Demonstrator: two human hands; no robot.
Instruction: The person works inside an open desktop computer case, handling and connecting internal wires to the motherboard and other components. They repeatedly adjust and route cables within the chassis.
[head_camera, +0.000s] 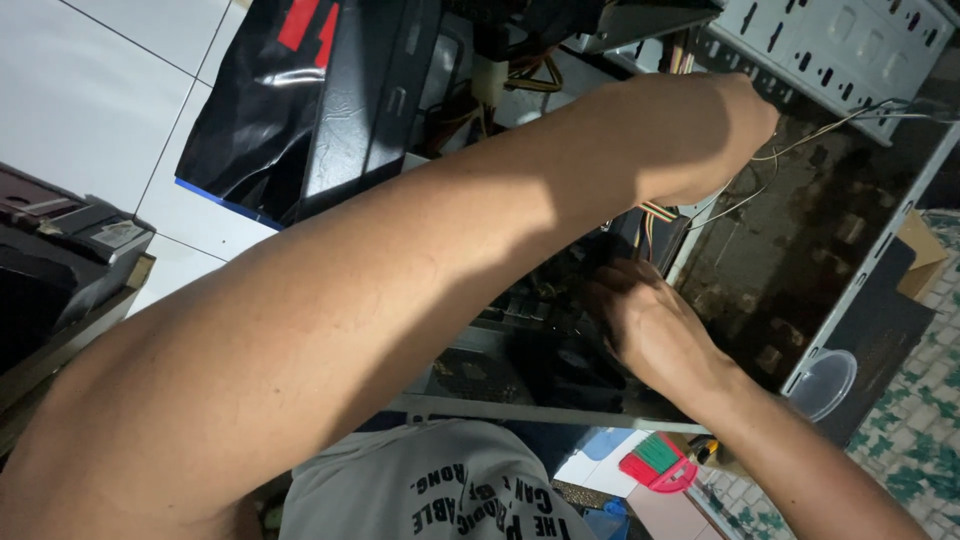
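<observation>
Beyond my left forearm, a glossy black plastic bag (262, 110) with red blocks of print and a blue lower edge lies crumpled on the white tiled floor (110, 90). On the dark device (60, 250) at the far left sits a small pale rectangular label (119, 233). At right, a brown cardboard box corner (922, 255) pokes out.

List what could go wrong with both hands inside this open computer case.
1. The left hand reaches among thin loose wires; it could snag one or pull it free.
2. The right hand works in a dark spot beside the fan, so a slip may go unseen.
3. The case frame has bare metal edges that could scrape a forearm.
</observation>
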